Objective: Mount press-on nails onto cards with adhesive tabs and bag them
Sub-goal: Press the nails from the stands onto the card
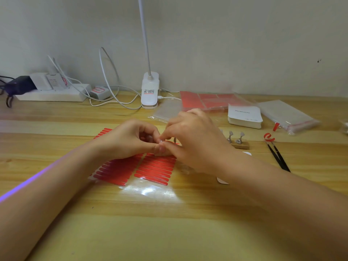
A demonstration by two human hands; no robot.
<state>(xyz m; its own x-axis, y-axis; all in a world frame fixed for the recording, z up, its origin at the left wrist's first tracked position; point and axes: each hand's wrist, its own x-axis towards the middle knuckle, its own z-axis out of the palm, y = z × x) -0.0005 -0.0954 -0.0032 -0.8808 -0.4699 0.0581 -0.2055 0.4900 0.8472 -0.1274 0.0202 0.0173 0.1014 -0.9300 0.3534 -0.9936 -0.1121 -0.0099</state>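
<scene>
Both hands meet over the middle of the bench (169, 232), right above the tab sheet (150, 170), a clear sheet lined with rows of red strips. The left hand (130, 140) has its fingers curled, thumb and forefinger pinched on something small and pale at the point where the two hands touch; it is too small and blurred to say if it is a nail or a tab. The right hand (192, 140) curls in from the other side, its fingertips pinching at the same spot, knuckles up and the back of the hand toward the camera. Both forearms lie low across the bench, angling in from the near corners.

Just right of the right hand stands a wooden nail stand (239, 143) with small metal holders. Farther right lie black tweezers (278, 157) beside a curl of red backing (269, 136). Behind the stand sits a stack of white cards (244, 115), with clear bags (288, 115) to its right and a bag of red sheets (209, 100) behind. A white clip lamp (150, 91) stands at the wall, and a power strip (52, 95) with plugs and white cables lies at far left
</scene>
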